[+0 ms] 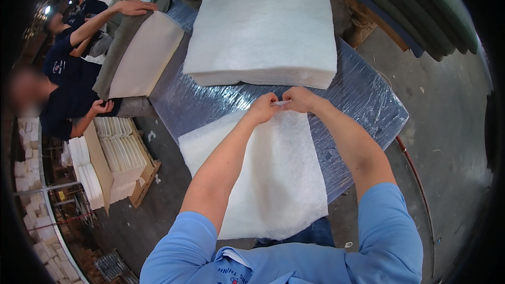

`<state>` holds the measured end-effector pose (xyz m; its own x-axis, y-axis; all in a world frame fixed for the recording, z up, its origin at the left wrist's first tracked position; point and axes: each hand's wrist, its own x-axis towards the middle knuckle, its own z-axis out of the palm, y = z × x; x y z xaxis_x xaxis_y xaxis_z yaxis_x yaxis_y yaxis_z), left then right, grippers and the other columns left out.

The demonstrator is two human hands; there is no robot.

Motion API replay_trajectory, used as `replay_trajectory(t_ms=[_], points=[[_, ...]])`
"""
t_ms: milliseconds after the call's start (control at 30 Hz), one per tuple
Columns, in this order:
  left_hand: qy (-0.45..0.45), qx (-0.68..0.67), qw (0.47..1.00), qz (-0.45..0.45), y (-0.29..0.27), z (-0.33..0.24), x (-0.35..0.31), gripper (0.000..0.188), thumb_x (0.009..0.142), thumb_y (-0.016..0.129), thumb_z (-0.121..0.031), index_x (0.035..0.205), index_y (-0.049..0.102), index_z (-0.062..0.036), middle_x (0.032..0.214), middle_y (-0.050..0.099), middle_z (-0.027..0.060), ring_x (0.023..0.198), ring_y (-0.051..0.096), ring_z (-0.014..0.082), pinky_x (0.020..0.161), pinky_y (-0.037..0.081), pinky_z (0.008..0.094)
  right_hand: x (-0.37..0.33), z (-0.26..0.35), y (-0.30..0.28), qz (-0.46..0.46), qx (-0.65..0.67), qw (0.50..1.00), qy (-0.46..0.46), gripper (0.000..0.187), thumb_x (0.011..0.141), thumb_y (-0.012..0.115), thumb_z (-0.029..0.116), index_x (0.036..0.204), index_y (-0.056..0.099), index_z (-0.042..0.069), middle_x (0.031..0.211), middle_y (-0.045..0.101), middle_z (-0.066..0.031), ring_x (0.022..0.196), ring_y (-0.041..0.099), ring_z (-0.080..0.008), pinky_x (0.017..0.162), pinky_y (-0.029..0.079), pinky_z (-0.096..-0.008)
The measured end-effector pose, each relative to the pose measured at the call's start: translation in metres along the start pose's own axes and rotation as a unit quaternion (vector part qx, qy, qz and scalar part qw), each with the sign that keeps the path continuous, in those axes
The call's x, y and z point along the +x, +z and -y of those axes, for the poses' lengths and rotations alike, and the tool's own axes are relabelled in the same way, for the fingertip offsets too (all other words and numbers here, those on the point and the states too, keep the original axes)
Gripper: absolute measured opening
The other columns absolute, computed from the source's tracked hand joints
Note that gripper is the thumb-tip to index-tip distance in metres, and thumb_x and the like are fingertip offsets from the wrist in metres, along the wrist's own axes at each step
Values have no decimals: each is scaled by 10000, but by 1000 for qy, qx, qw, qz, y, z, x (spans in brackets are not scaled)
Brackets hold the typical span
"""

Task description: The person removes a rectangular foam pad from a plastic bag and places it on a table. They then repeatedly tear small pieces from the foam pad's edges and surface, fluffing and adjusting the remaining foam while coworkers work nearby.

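Note:
A white sheet of fluffy batting point(284, 179) hangs from the table toward my body, its far edge pinched up between my two hands. My left hand point(263, 108) and my right hand point(299, 99) are side by side, both closed on that edge, and a small fold of it shows between the fingers. Just beyond them, a thick stack of white batting sheets point(263, 21) lies on the table point(363, 84), which is wrapped in shiny plastic film.
At the left, a co-worker point(68, 68) holds a cream panel with grey-green fabric point(144, 55). Below stands a pallet point(144, 184) with stacked white pads point(121, 152). Grey-green cushions point(421, 10) are piled at the far right. A reddish hose point(415, 179) runs along the floor.

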<state>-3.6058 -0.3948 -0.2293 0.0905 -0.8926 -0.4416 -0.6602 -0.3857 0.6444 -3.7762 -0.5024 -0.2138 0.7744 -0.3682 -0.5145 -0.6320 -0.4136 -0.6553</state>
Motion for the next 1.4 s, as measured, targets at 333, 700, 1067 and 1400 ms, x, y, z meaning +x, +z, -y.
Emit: replay_trajectory(t_ms=[333,700,1067,1400], points=[[-26,-7,1000,13,-3,-5,-5,246,972,672,-236,1090,733,-29,908,719,120,822,633,217,780,507,375,2,3,5,-8,-81,996,-34,465,908,721,451,1135,744,45,1111,736,-220,1068,692,-401,928,538,-474],[-7,23,1000,-12,1,0,-1,295,949,689,-221,1176,712,-35,1058,758,160,976,715,292,868,532,384,2,3,-1,-15,-64,997,-49,392,888,740,431,928,764,42,914,738,-198,930,713,-373,818,547,-448],[-22,17,999,-27,4,-9,-7,236,991,616,-267,1078,745,-89,1025,755,150,967,707,340,852,533,426,7,-1,9,-55,-85,991,-86,287,900,713,360,940,791,87,921,753,-173,904,715,-375,796,556,-474],[-68,93,988,-99,20,-12,0,249,991,571,-304,1023,738,-123,1043,743,167,1018,694,396,852,533,505,0,-9,38,-229,-182,930,-224,143,933,650,221,897,736,112,949,674,-69,960,652,-301,855,509,-433]])
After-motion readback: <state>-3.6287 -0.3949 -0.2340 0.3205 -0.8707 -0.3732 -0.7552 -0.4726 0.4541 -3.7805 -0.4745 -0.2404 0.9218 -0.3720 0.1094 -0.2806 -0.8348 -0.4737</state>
